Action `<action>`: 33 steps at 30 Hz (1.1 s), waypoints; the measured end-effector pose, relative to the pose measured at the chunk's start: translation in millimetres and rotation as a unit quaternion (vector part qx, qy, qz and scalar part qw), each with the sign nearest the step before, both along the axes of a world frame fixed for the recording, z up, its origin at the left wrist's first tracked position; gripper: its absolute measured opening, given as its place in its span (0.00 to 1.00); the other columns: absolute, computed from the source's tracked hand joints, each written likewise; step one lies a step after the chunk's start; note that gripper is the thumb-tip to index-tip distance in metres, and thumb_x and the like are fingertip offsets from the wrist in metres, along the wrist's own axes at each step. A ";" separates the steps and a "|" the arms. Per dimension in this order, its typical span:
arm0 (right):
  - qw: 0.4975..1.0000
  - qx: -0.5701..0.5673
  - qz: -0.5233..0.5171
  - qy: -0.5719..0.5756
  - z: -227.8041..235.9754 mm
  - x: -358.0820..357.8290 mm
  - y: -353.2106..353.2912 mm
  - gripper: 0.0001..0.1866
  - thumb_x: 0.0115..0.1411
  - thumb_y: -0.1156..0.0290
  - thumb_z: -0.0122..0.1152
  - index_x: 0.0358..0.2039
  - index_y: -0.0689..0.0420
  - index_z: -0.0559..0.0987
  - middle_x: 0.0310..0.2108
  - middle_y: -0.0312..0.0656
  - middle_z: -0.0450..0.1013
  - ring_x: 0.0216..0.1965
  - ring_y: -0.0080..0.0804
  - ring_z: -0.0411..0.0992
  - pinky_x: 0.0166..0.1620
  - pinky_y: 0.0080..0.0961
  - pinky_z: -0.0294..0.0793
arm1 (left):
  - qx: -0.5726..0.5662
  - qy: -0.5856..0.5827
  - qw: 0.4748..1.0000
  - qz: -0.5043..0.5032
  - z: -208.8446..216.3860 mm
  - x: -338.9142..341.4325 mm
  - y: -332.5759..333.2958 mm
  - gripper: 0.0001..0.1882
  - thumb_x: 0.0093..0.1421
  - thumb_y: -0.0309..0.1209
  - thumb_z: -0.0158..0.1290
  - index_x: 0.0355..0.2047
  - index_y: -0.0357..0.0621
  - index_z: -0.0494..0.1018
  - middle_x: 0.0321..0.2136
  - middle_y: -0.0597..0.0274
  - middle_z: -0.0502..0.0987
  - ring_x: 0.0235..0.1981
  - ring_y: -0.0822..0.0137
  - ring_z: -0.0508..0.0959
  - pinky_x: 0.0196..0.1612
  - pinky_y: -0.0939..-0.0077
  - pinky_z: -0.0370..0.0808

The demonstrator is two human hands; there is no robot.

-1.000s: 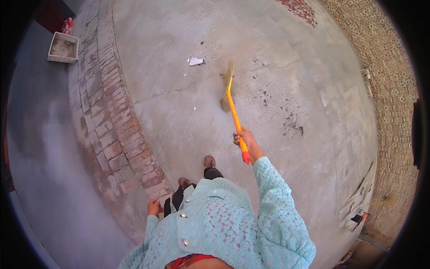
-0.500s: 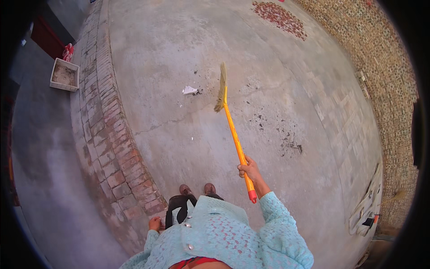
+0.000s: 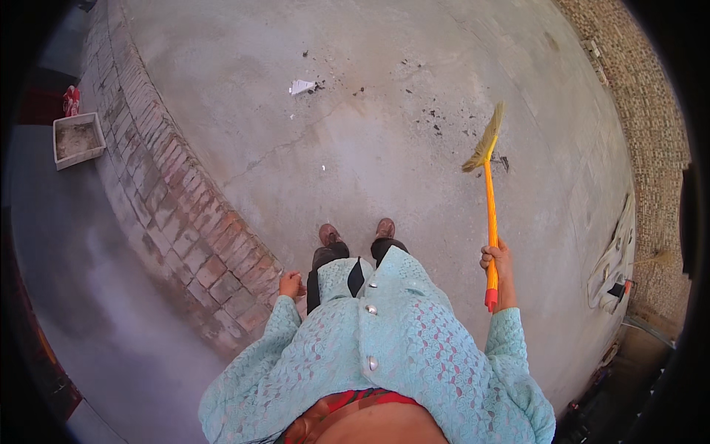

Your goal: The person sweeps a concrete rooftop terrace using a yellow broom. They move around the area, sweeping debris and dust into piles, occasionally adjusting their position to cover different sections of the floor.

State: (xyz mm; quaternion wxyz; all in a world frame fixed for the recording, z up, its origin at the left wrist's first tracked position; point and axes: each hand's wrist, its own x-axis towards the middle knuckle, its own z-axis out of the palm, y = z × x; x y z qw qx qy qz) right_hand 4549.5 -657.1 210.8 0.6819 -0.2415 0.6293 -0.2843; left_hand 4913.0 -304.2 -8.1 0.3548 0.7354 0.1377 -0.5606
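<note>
A broom with an orange handle (image 3: 491,222), a red end cap and pale straw-coloured bristles reaches forward on my right. My right hand (image 3: 498,258) is wrapped round the lower handle, just above the cap. The bristle head (image 3: 485,140) is over dark scraps (image 3: 503,162) on the concrete and hides part of them; whether it touches the ground I cannot tell. Beside my left hip hangs my left hand (image 3: 291,284), its fingers curled in and nothing visible in them. Ahead lies a white scrap (image 3: 302,86), with black crumbs beside it.
More dark bits (image 3: 436,122) are scattered over the concrete (image 3: 355,140). A raised brick edge (image 3: 177,163) runs along my left. Beyond it stands a white, dirt-stained tray (image 3: 78,153) next to a red bag (image 3: 71,101). At the right are a pale sheet-like object (image 3: 612,259) and a mosaic-patterned strip (image 3: 636,96).
My right hand has carried the broom to the right, and its head is now by the dark scraps there. The view has shifted; the reddish patch far ahead is out of sight.
</note>
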 end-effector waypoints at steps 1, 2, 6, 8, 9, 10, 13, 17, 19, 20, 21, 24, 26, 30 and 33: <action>1.000 -0.005 -0.019 0.006 -1.9 -10.5 -2.6 0.21 0.43 0.84 0.46 0.40 0.56 0.60 0.16 0.36 0.61 0.12 0.18 0.58 0.14 0.12 0.60 | 0.011 -0.003 1.000 -0.015 2.8 4.2 -4.7 0.12 0.49 0.31 0.43 0.35 0.43 0.65 0.15 0.64 0.66 0.11 0.68 0.69 0.13 0.74 0.68; 0.999 0.007 -0.034 0.014 -7.4 -22.5 -4.5 0.18 0.44 0.84 0.46 0.38 0.57 0.60 0.16 0.36 0.61 0.12 0.18 0.58 0.14 0.12 0.61 | 0.021 -0.007 0.999 -0.027 6.4 6.0 -7.8 0.11 0.50 0.31 0.43 0.34 0.43 0.66 0.15 0.65 0.66 0.11 0.70 0.67 0.13 0.75 0.67; 0.993 0.067 -0.098 0.017 -50.0 -69.1 -36.6 0.09 0.46 0.82 0.43 0.30 0.61 0.60 0.16 0.38 0.61 0.12 0.18 0.59 0.13 0.13 0.62 | 0.028 -0.046 0.997 -0.056 15.5 16.1 -22.6 0.10 0.50 0.31 0.43 0.34 0.44 0.66 0.14 0.66 0.66 0.11 0.71 0.65 0.12 0.75 0.64; 0.986 0.118 -0.114 0.017 -80.9 -86.8 -59.6 0.07 0.47 0.81 0.42 0.28 0.61 0.59 0.16 0.37 0.60 0.11 0.18 0.59 0.13 0.12 0.62 | 0.031 -0.040 0.998 -0.026 20.2 15.4 -21.5 0.10 0.50 0.30 0.44 0.33 0.44 0.67 0.14 0.67 0.66 0.12 0.73 0.65 0.14 0.77 0.64; 0.983 0.143 -0.113 0.014 -98.1 -91.8 -75.8 0.06 0.47 0.80 0.42 0.27 0.61 0.59 0.15 0.37 0.60 0.11 0.18 0.58 0.13 0.12 0.62 | 0.027 -0.058 0.998 -0.024 16.3 13.5 -15.7 0.10 0.50 0.30 0.43 0.34 0.45 0.66 0.14 0.67 0.66 0.12 0.74 0.65 0.14 0.77 0.65; 0.979 0.169 -0.115 0.011 -112.1 -92.9 -90.0 0.06 0.47 0.80 0.41 0.27 0.60 0.58 0.15 0.37 0.60 0.10 0.17 0.58 0.12 0.11 0.62 | 0.023 -0.077 0.996 -0.026 22.6 9.6 -20.5 0.10 0.50 0.29 0.43 0.34 0.45 0.66 0.14 0.67 0.66 0.12 0.74 0.65 0.13 0.76 0.66; 0.974 0.196 -0.102 -0.043 -153.9 -63.4 -124.5 0.04 0.47 0.79 0.41 0.25 0.61 0.60 0.13 0.38 0.60 0.10 0.22 0.58 0.12 0.16 0.61 | 0.002 -0.156 0.981 -0.111 18.9 -13.7 8.0 0.09 0.50 0.30 0.45 0.31 0.42 0.69 0.19 0.65 0.70 0.20 0.72 0.70 0.25 0.77 0.68; 0.982 0.165 0.090 -0.019 -182.2 28.8 -135.9 0.01 0.46 0.80 0.43 0.21 0.64 0.64 0.12 0.40 0.61 0.09 0.28 0.59 0.12 0.22 0.61 | -0.004 -0.177 0.964 -0.200 -28.9 -39.9 48.0 0.10 0.49 0.28 0.46 0.30 0.37 0.70 0.22 0.63 0.72 0.23 0.73 0.69 0.28 0.81 0.67; 0.977 0.173 0.111 -0.051 -160.0 85.0 -139.6 0.02 0.45 0.80 0.44 0.23 0.63 0.63 0.12 0.40 0.61 0.09 0.27 0.59 0.12 0.21 0.61 | 0.006 -0.117 0.990 -0.079 -26.1 -48.4 37.8 0.10 0.49 0.28 0.46 0.33 0.38 0.69 0.20 0.63 0.71 0.21 0.74 0.69 0.26 0.81 0.66; 0.975 0.169 0.127 -0.074 -152.7 102.3 -140.4 0.04 0.45 0.80 0.44 0.25 0.63 0.63 0.12 0.39 0.60 0.09 0.26 0.59 0.12 0.21 0.61 | 0.010 -0.084 0.996 -0.020 -22.7 -51.6 28.8 0.11 0.50 0.28 0.46 0.34 0.39 0.68 0.19 0.63 0.70 0.20 0.74 0.68 0.24 0.81 0.66; 0.976 0.155 0.116 -0.098 -150.3 115.1 -140.3 0.07 0.45 0.81 0.44 0.28 0.62 0.62 0.13 0.39 0.61 0.10 0.25 0.59 0.12 0.20 0.61 | 0.000 -0.057 0.997 -0.056 14.6 -49.0 -19.6 0.12 0.50 0.28 0.45 0.37 0.41 0.66 0.17 0.64 0.68 0.18 0.75 0.68 0.20 0.81 0.66; 0.953 0.149 0.112 -0.237 -130.1 121.9 -156.1 0.18 0.45 0.82 0.44 0.40 0.60 0.58 0.16 0.39 0.61 0.11 0.22 0.59 0.13 0.17 0.60 | 0.030 -0.090 0.994 -0.053 33.0 -45.4 -54.0 0.13 0.50 0.30 0.44 0.37 0.42 0.65 0.17 0.64 0.67 0.15 0.72 0.69 0.18 0.78 0.68; 0.942 0.135 0.120 -0.281 -119.2 113.5 -159.7 0.27 0.45 0.83 0.44 0.47 0.59 0.53 0.17 0.39 0.61 0.12 0.21 0.59 0.14 0.16 0.60 | 0.019 -0.063 0.997 -0.027 43.4 -37.0 -80.7 0.13 0.50 0.31 0.44 0.37 0.42 0.65 0.17 0.63 0.67 0.14 0.69 0.69 0.17 0.76 0.69; 0.951 0.067 0.173 -0.246 -77.6 61.6 -144.4 0.40 0.42 0.83 0.46 0.55 0.56 0.42 0.18 0.39 0.61 0.12 0.21 0.59 0.15 0.16 0.59 | 0.034 -0.058 0.998 -0.012 65.2 -21.2 -119.2 0.14 0.51 0.31 0.45 0.38 0.41 0.64 0.18 0.64 0.67 0.15 0.68 0.70 0.19 0.72 0.71; 0.977 0.001 0.193 -0.093 -31.0 20.1 -112.4 0.41 0.39 0.83 0.47 0.55 0.58 0.43 0.17 0.38 0.62 0.12 0.21 0.59 0.15 0.16 0.60 | 0.033 -0.063 0.997 -0.034 64.1 -11.4 -134.5 0.15 0.51 0.31 0.43 0.39 0.42 0.63 0.19 0.62 0.67 0.14 0.67 0.71 0.14 0.75 0.70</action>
